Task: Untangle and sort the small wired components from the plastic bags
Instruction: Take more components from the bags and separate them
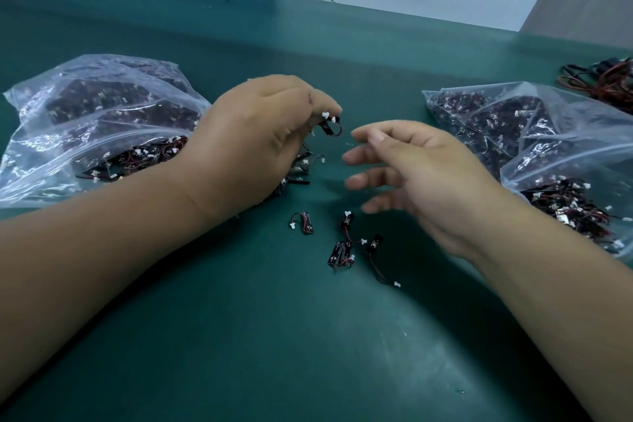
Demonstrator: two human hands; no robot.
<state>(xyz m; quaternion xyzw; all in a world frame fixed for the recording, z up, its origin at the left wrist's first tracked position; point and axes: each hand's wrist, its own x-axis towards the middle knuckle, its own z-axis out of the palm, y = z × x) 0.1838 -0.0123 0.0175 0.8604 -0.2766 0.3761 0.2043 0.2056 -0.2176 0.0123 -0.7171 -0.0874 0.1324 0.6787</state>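
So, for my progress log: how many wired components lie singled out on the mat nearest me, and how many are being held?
Singled-out components on the mat: 5 (two overlap, so approximate)
Held component, pinched by the left hand: 1
Total: 6, not counting the heap under that hand.

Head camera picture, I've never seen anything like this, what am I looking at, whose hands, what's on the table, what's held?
No machine here: a person wears one camera on the head, looking down at their own bare hands over a green table. The left hand pinches one small wired component, black with a red wire and white plug. The right hand is open and holds nothing. Loose components lie between the arms. A clear plastic bag of such parts lies at the left, more bags at the right, a bundle of red and black wires far right.
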